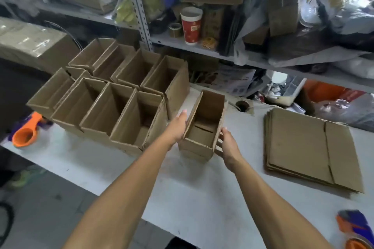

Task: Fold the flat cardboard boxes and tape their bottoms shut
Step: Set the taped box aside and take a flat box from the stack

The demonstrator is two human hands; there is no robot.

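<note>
- Standing upright on the white worktop (202,198), an open-topped cardboard box (204,127) is being held between both hands, its folded bottom flaps showing inside.
- The left hand (175,129) is pressing flat against the box's left wall, its fingers (182,116) lying straight and close together.
- The right hand (229,145) is touching the box's right wall near the bottom; its fingers (223,131) are reaching toward the wall, but whether they are curling round an edge cannot be told.
- Just to the left of the held box, a cluster of finished boxes (113,95) is sitting in two rows, all open at the top and touching one another.
- A stack of flat boxes (307,147) is lying on the worktop to the right, well apart from the held box.
- An orange tape dispenser (26,131) is resting at the worktop's far left edge, and a second dispenser (354,230) is showing partly at the lower right corner.
- Behind the worktop, metal shelves (141,6) are holding bags, cardboard and a red paper cup (191,25).
</note>
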